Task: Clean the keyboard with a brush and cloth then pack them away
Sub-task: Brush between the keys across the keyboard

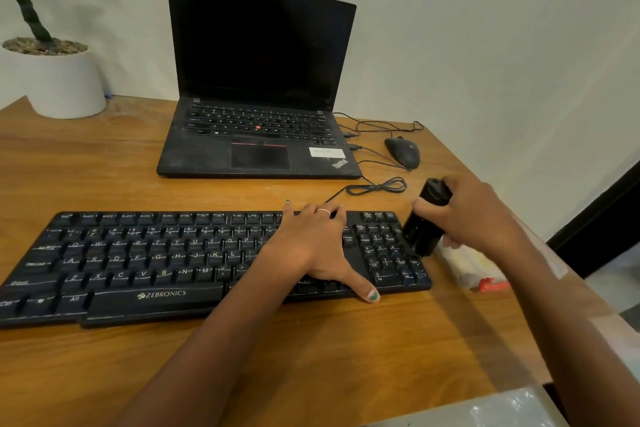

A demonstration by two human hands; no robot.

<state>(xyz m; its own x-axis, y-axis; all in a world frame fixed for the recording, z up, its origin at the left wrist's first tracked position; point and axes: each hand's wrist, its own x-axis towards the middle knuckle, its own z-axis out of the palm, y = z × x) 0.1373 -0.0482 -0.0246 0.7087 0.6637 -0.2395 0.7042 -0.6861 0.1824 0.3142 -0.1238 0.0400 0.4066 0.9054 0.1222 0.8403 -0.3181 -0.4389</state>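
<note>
Pressing flat on the keyboard (pixel 194 263), the person's left hand (pixel 311 246) is lying with fingers spread over the keys just left of the number pad, thumb reaching to the front edge, most likely pinning the board so it is not sliding on the wooden desk (pixel 138 156) while the other hand is working. The right hand (pixel 478 215) is wrapping its fingers around a black brush (pixel 427 218), tilting it so the lower end is meeting the number pad at about four o'clock in the view; whether bristles are touching the keys is hard to tell. That slant is probably letting the tip get between the keycaps.

Lying just beside the keyboard's right end, partly under the right hand, is a clear pouch (pixel 471 269) with an orange strip, seemingly waiting for the packing step; no cloth is plainly showing. Farther off, toward twelve o'clock, a laptop (pixel 258 80) is standing open with a dark screen, a mouse (pixel 401 152) is sitting at two o'clock with its cable looping between, and a potted plant (pixel 52 80) is occupying ten o'clock
</note>
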